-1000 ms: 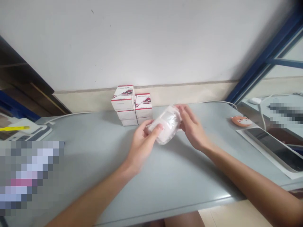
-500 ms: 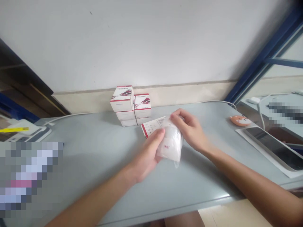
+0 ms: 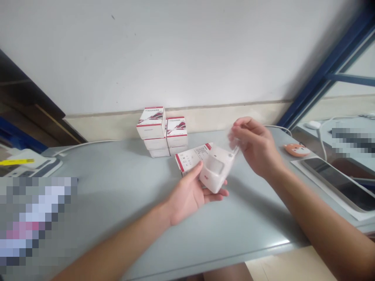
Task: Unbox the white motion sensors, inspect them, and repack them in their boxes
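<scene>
Only one side bears the load

Cradled on the open palm of the left grip (image 3: 187, 199), a white plastic device (image 3: 216, 171) is held just above the table (image 3: 249, 242). The fingers are spread beneath it, and a printed leaflet (image 3: 191, 158) with a red edge is pinned against its left side by the thumb (image 3: 197, 170). The left grip is thus loosely closed around both, not clenched.

The device's long axis is tilted, running from lower left to upper right, so that its upper corner is pointed toward the right grip (image 3: 254, 146). That grip is raised just beyond the corner, up and to the right, with its fingers pinched together on what appears to be a wisp of clear plastic film (image 3: 233, 137). Whether the film still touches the device cannot be told; it is too faint. The left grip is clearly the nearer one — the device is in contact with it alone.

Behind the hands, a stack of white boxes (image 3: 150, 123) with red bands is set against the wall, well apart from the device. An orange fox-faced pad (image 3: 296, 150) lies to the right, beside a tablet (image 3: 336, 183).
</scene>
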Demonstrator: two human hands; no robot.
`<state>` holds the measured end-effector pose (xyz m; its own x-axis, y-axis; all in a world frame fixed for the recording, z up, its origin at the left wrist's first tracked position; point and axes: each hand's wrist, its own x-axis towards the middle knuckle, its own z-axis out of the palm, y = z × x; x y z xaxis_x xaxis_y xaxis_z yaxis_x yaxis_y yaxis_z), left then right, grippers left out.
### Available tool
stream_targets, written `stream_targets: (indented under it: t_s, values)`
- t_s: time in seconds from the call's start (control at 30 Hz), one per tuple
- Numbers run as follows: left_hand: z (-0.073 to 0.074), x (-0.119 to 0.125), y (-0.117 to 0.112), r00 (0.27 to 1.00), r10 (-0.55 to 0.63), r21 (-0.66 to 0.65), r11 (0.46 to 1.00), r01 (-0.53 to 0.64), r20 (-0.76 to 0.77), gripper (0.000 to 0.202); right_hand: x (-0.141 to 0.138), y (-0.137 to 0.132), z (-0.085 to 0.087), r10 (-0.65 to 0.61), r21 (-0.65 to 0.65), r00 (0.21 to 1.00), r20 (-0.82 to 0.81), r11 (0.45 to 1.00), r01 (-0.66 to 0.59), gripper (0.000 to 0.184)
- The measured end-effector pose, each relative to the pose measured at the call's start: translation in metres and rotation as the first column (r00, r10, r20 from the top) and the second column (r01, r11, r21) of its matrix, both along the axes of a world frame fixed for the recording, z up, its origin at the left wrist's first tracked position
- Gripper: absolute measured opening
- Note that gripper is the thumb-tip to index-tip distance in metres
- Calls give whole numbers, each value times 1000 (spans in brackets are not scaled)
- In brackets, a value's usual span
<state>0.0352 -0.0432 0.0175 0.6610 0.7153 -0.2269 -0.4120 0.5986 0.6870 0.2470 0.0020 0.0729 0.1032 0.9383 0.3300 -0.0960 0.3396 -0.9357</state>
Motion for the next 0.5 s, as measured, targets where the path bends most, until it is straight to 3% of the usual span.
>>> stream_targets:
  t_s: [0.17,0.3,0.37,0.43,0.5]
  values:
    - [2,-4,1,996,-77,50,996,79,-33,40,31,25,0,-184,112,970,-158,973,202,17]
    - [1,-9,0,987,-158,33,987,160,-38,51,45,54,-28,-226,52,917,-330,965,257,31]
    - [-1,-9,1,989,-149,29,988,149,5,44,42,64,-49,-237,-42,945,-226,971,234,30]
    - [-3,-9,3,991,-129,22,992,128,47,41,35,67,-67,-261,-117,961,89,956,270,24]
    - [-3,-8,6,992,-112,9,994,112,56,45,28,68,-80,-262,-131,933,246,945,300,25]
